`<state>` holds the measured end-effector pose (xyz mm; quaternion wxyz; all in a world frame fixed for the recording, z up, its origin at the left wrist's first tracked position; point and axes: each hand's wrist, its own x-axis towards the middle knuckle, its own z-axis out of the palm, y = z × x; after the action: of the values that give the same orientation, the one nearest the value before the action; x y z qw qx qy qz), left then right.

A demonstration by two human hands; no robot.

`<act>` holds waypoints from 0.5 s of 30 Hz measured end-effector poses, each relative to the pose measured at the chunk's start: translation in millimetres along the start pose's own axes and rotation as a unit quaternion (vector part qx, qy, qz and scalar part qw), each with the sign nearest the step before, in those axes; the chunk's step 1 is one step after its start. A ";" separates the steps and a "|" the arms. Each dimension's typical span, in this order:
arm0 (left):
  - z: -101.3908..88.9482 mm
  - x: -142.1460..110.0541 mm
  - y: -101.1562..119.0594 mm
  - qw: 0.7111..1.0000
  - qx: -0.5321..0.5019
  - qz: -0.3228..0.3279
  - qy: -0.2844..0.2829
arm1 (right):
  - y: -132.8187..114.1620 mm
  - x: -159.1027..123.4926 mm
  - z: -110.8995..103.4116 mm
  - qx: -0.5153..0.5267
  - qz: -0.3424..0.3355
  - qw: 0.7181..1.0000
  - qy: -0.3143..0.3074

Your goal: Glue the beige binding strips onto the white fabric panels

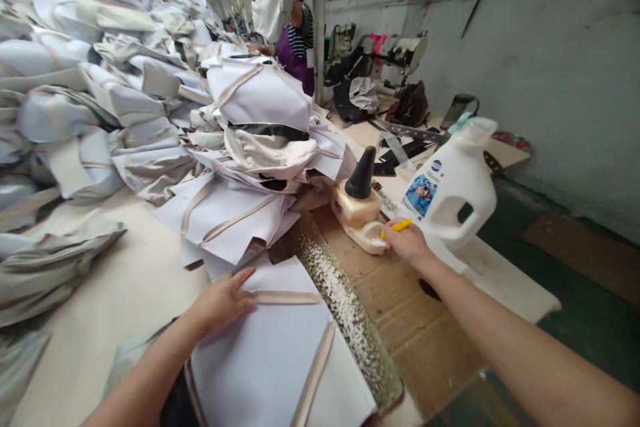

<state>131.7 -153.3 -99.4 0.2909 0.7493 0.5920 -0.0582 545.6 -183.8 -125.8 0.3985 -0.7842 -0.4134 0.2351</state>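
Note:
My left hand [223, 301] lies flat, fingers stretched, on a white fabric panel [273, 360] edged with beige strips, near its top left corner. My right hand [407, 241] is closed round a small yellow tool [399, 226], held at the lip of a glue-crusted pot [367, 235]. A squat glue bottle with a black cone nozzle [359, 188] stands right behind that pot. A white plastic jug [453, 185] with a blue label stands just right of my right hand.
Heaps of white and beige fabric pieces [250, 140] fill the table's left and middle. A strip crusted with dried glue [345, 310] borders brown cardboard [415, 320]. Another person [299, 40] stands at the far end beside sewing machines [395, 53].

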 end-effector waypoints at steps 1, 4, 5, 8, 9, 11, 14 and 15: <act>3.3 0.2 -3.3 0.999 0.038 0.014 0.014 | 0.2 0.4 -0.9 -0.002 0.000 1.000 0.003; 11.8 1.4 -11.5 0.996 0.069 0.036 0.038 | 4.3 -2.2 -12.1 0.004 0.001 1.000 0.015; 13.7 2.1 -12.9 0.996 0.070 0.035 0.041 | 6.2 -4.1 -17.1 0.009 0.003 1.000 0.016; 16.9 4.2 -12.4 0.996 0.083 0.020 0.035 | 10.4 -10.7 -30.8 0.016 0.008 1.000 0.018; 17.4 4.5 -11.0 0.995 0.091 0.017 0.035 | 10.9 -12.9 -33.9 0.017 0.008 1.000 0.019; 18.2 4.1 -7.3 0.993 0.108 0.009 0.041 | 11.1 -17.4 -37.4 0.021 0.004 1.000 0.023; 19.3 1.8 -2.5 0.991 0.126 -0.007 0.054 | 12.7 -26.4 -37.0 0.037 -0.040 0.998 -0.009; 19.7 1.1 -1.8 0.990 0.129 -0.010 0.057 | 14.4 -30.6 -36.7 0.038 -0.065 0.997 -0.034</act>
<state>135.4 -162.1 -116.8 0.1567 0.7767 0.6028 -0.0939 561.1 -230.0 -115.4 0.4283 -0.7313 -0.4678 0.2508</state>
